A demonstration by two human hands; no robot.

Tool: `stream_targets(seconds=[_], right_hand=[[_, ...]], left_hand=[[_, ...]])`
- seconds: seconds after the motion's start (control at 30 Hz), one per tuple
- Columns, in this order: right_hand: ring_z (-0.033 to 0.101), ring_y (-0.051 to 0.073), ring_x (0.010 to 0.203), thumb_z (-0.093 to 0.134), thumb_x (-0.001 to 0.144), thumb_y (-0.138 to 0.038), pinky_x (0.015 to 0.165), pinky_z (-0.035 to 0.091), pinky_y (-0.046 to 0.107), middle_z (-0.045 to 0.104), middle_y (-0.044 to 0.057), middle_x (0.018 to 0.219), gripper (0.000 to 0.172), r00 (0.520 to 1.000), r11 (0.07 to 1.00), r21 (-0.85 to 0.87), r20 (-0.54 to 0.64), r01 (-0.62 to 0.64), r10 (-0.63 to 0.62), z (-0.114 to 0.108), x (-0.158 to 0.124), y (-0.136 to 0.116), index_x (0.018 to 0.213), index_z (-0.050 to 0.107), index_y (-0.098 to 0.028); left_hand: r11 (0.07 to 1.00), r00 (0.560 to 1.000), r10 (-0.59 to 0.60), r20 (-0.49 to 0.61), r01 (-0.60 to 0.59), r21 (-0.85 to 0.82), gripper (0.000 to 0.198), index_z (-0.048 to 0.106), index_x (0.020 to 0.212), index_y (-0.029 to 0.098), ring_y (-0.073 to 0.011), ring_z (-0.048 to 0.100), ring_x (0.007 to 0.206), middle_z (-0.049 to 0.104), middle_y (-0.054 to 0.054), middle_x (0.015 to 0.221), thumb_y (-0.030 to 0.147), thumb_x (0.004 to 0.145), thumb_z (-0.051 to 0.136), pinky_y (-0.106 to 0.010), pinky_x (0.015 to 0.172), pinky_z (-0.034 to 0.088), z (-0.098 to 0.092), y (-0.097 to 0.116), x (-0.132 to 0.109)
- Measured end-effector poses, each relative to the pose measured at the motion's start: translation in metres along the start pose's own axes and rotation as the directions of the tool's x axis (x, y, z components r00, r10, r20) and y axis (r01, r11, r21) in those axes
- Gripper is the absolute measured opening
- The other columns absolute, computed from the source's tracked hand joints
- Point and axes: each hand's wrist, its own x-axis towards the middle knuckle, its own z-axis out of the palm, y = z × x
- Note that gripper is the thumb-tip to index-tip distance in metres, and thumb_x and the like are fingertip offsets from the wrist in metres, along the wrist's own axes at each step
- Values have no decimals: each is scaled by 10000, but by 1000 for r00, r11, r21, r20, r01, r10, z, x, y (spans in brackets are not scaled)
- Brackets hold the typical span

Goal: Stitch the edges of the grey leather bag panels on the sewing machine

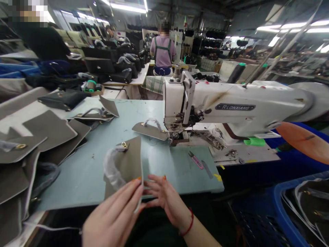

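Note:
My left hand [115, 209] is closed on the edge of a grey-brown bag panel [132, 157], which stands tilted above the table. A plastic-wrapped handle [111, 168] with gold-coloured rings is fixed to this panel. Just right of the panel is my right hand [164, 195], its fingers apart and reaching to the panel's edge; whether they touch it I cannot tell. Another bag panel with a wrapped handle [151, 128] lies flat beside the needle area of the white sewing machine [216, 106]. Pink thread snips [196, 160] rest on the tabletop right of my hands.
More grey-brown panels [51, 132] are piled along the left of the light-blue table [82, 178]. A blue basket [279, 202] holding panels stands at the lower right. Black bags [102, 65] fill a table behind. One person [163, 51] sits ahead; another [38, 41] is at upper left.

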Motion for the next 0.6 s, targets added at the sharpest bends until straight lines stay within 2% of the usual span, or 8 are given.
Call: stream_targets(seconds=[0.03, 0.1, 0.17, 0.3, 0.37, 0.43, 0.5, 0.6], right_hand=[[656, 260, 1038, 544, 879, -663, 815, 531, 379, 684, 146, 1160, 589, 1000, 999, 43, 11, -19, 18, 3, -2, 8, 1178, 632, -163], [663, 235, 1005, 660, 842, -576, 904, 500, 360, 716, 104, 1054, 470, 995, 999, 25, -92, 26, -24, 3, -6, 22, 1043, 683, -151], [669, 234, 967, 728, 798, -527, 916, 492, 349, 729, 76, 968, 415, 978, 999, -27, -206, 40, -44, -5, -7, 31, 962, 700, -147], [690, 253, 860, 740, 769, -537, 763, 530, 348, 735, 67, 882, 438, 977, 998, -44, -209, -50, 40, -24, -5, 33, 972, 713, -150], [693, 237, 782, 729, 783, -516, 727, 527, 336, 739, 58, 845, 409, 985, 996, -58, -163, -67, 57, -27, -2, 26, 976, 719, -156], [692, 220, 746, 718, 798, -482, 732, 526, 331, 743, 49, 842, 376, 991, 993, -73, -104, -91, 83, -26, 0, 17, 998, 719, -163], [693, 208, 754, 721, 798, -452, 746, 525, 323, 748, 43, 870, 363, 992, 989, -92, -60, -115, 109, -25, 2, 7, 1024, 715, -168], [695, 196, 767, 729, 796, -444, 739, 525, 307, 748, 42, 898, 386, 990, 984, -114, -8, -139, 139, -25, 0, -7, 1058, 702, -162]], left_hand=[[991, 997, 53, 65, -60, 116, 362, 774, 1057, 367, -356, 489, 1338, 658, -32, 1309, 351, 698, 814, -463, 1223, 250, 19, -5, 3], [979, 979, 119, 166, -143, 144, 364, 745, 1135, 331, -363, 511, 1316, 635, -73, 1344, 337, 771, 743, -522, 1213, 241, 52, -23, 3], [987, 985, 126, 115, -136, 80, 372, 710, 1191, 313, -350, 507, 1317, 602, -99, 1381, 326, 820, 682, -526, 1180, 307, 69, -47, -6], [1000, 977, 8, -214, -3, 28, 338, 674, 1144, 304, -327, 462, 1324, 559, -108, 1302, 371, 813, 674, -489, 1146, 360, 52, -86, -26], [986, 953, -166, -253, 162, -37, 390, 643, 1162, 287, -313, 440, 1347, 541, -94, 1322, 414, 796, 693, -462, 1163, 341, 36, -89, -26], [907, 904, -401, -145, 371, -199, 439, 619, 1198, 265, -293, 474, 1339, 570, -83, 1351, 435, 801, 699, -417, 1148, 371, 26, -79, -21], [739, 813, -577, 74, 559, -376, 480, 594, 1246, 263, -273, 571, 1259, 634, -78, 1322, 424, 810, 710, -373, 1059, 471, 25, -62, -13], [508, 707, -609, 359, 695, -509, 534, 559, 1301, 272, -261, 684, 1095, 699, -81, 1242, 362, 807, 740, -346, 889, 575, 32, -35, -3]])
